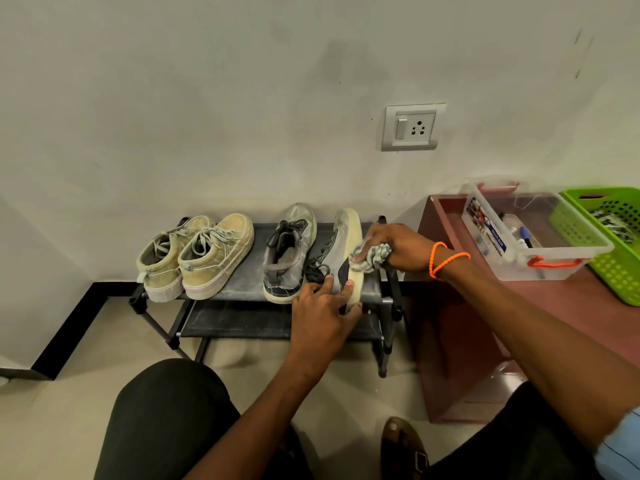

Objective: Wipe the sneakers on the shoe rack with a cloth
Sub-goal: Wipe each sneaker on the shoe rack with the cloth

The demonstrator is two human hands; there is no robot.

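Note:
A low black shoe rack stands against the wall. On its top shelf sit two tan sneakers at the left and a grey sneaker upright beside them. A second grey sneaker is tipped on its side at the right end, its cream sole facing right. My left hand grips that sneaker's heel. My right hand holds a bunched grey cloth and presses it against the sole's edge.
A maroon table stands right of the rack, carrying a clear plastic box with red latches and a green basket. A wall socket is above. My knees and a sandalled foot are on the beige floor below.

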